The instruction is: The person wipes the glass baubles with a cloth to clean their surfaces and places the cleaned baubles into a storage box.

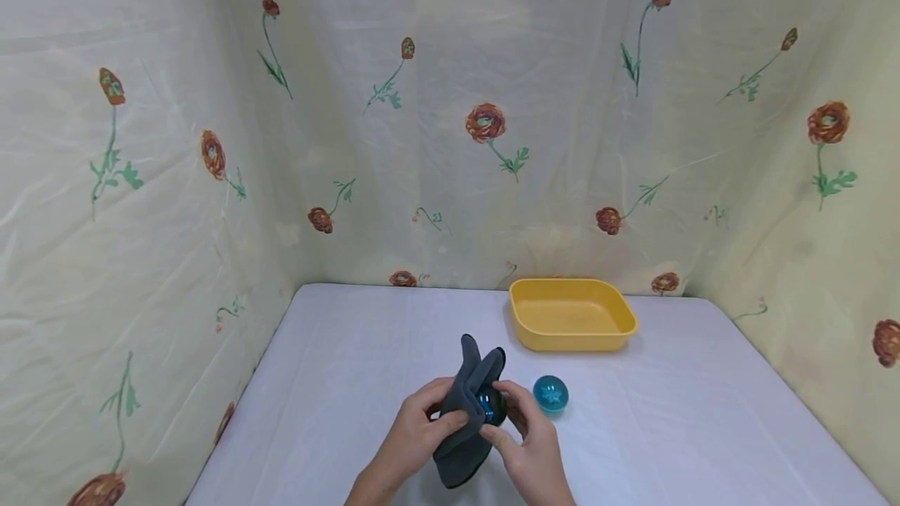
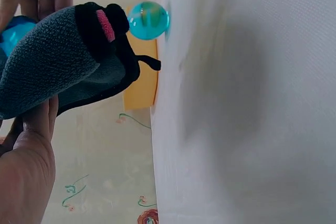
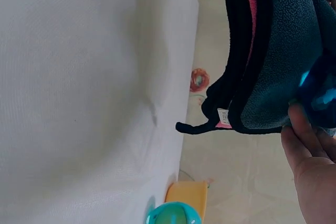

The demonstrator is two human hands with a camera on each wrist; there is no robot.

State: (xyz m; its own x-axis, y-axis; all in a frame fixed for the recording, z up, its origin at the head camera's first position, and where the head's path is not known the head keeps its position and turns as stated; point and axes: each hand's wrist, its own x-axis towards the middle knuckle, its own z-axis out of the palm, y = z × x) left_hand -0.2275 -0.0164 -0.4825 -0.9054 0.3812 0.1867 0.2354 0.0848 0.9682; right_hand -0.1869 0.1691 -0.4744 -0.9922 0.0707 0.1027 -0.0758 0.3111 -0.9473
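Above the table, my left hand (image 1: 419, 425) grips a dark grey cloth (image 1: 464, 397) with black edging, its upper corners sticking up and its lower part hanging down. My right hand (image 1: 526, 441) holds a dark blue shiny ball (image 1: 491, 406) between thumb and fingers, against the cloth's fold. In the left wrist view part of this blue ball (image 2: 14, 34) shows behind the folded cloth (image 2: 52, 51). The right wrist view has the cloth's hanging loop (image 3: 197, 128) and a small white label at its edge. A second, teal transparent ball (image 1: 551, 394) lies on the table right of my right hand.
A yellow rectangular tub (image 1: 573, 342) stands at the back of the white-covered table (image 1: 351, 358), beyond the teal ball. Pale curtains (image 1: 436, 139) with printed flowers enclose the table at the back and both sides.
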